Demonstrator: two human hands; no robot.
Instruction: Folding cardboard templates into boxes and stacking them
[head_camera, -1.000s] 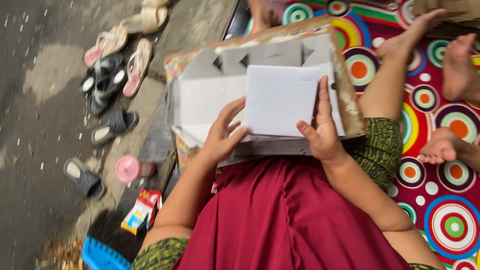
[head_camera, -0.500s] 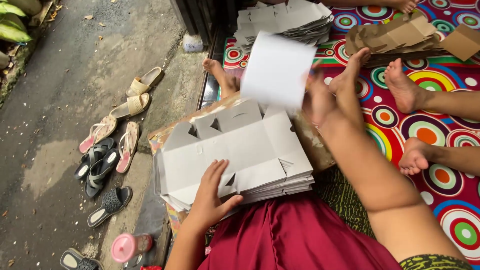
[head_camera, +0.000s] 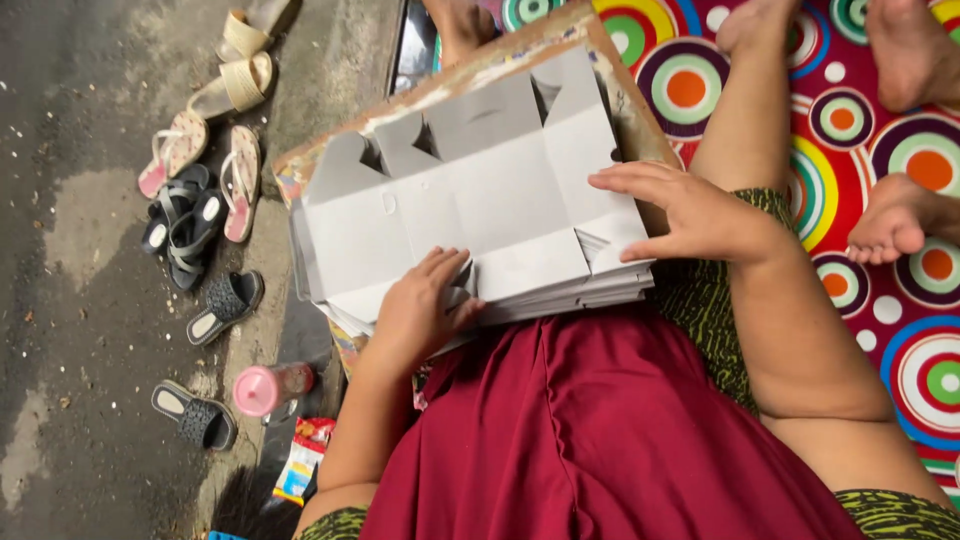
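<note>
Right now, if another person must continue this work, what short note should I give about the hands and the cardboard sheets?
Left hand: open, flat on the near edge of the stack of flat die-cut white box blanks.
Right hand: open, resting on the stack's right side, holding nothing.
Stack sits on a brown board over the lap.
Done: cannot tell.
Left: the top blank is unfolded; the stack remains.

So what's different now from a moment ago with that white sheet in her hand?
The right hand has let go of the folded white sheet it was lifting away and come back empty, resting flat on the stack of flat white box blanks. The left hand still presses the stack's near edge. The stack stays on the lap.
</note>
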